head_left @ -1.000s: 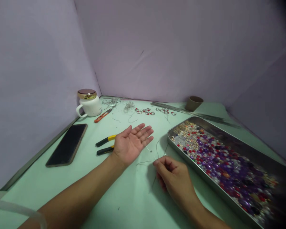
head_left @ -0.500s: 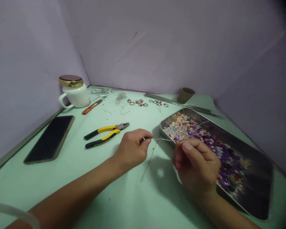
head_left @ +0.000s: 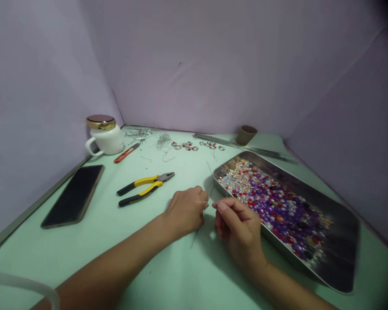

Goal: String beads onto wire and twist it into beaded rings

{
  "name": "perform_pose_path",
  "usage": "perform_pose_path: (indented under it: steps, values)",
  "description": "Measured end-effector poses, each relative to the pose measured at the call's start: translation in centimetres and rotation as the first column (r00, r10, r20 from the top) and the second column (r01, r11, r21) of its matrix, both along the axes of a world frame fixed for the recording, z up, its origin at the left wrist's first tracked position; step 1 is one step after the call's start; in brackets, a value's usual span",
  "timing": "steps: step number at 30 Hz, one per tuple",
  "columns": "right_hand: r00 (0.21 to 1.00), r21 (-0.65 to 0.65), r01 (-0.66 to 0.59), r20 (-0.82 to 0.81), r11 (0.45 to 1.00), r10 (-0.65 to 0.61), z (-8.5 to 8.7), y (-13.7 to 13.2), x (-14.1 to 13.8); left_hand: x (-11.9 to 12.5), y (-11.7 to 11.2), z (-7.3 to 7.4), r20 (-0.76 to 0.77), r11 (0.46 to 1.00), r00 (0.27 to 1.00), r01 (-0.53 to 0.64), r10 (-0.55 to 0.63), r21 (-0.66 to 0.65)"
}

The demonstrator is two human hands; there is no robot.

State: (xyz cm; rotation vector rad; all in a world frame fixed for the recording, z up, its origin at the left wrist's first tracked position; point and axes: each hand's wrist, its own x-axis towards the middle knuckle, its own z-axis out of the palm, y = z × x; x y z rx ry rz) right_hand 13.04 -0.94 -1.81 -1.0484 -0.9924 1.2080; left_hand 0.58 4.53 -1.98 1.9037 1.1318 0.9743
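My left hand [head_left: 186,211] and my right hand [head_left: 237,228] meet over the pale green table [head_left: 168,267], fingers pinched together. Between them runs a thin wire [head_left: 210,202], hard to make out, and both hands pinch it. Just to the right lies a metal tray [head_left: 339,254] full of purple, red and pearl beads [head_left: 274,206]. Yellow-handled pliers [head_left: 144,187] lie to the left of my left hand.
A black phone [head_left: 73,196] lies at the left. Further back stand a white lidded mug [head_left: 105,135], orange snips [head_left: 126,153], wire scraps, several beaded rings [head_left: 194,146], a bundle of straight wires [head_left: 245,148] and a brown cup [head_left: 246,134]. Lilac walls enclose the table.
My left hand turned over from palm-up and open to a pinch. My right hand rose toward the tray, then came back beside the left. The pliers came into full view.
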Motion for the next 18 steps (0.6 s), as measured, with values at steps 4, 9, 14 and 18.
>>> perform_pose_path:
  steps: [4,9,14,18]
  values:
    - [0.988,-0.174,-0.152,-0.047,0.973,0.146,-0.2,-0.2,-0.7,-2.5,1.9,1.5,0.381,0.886,0.892,-0.046,0.244,-0.461]
    - [0.979,-0.272,-0.178,0.048,0.946,0.198,-0.2,0.1,-1.4,-4.3,2.5,2.2,0.728,0.694,0.547,0.328,0.414,-0.641]
    - [0.961,-0.265,-0.101,0.223,0.959,0.163,0.2,0.3,-1.5,-3.2,1.8,1.5,0.712,0.612,0.516,0.388,0.476,-0.69]
    - [0.941,-0.246,-0.044,0.315,0.968,0.122,0.2,0.3,-1.3,-3.0,1.8,1.5,0.711,0.602,0.477,0.389,0.516,-0.697]
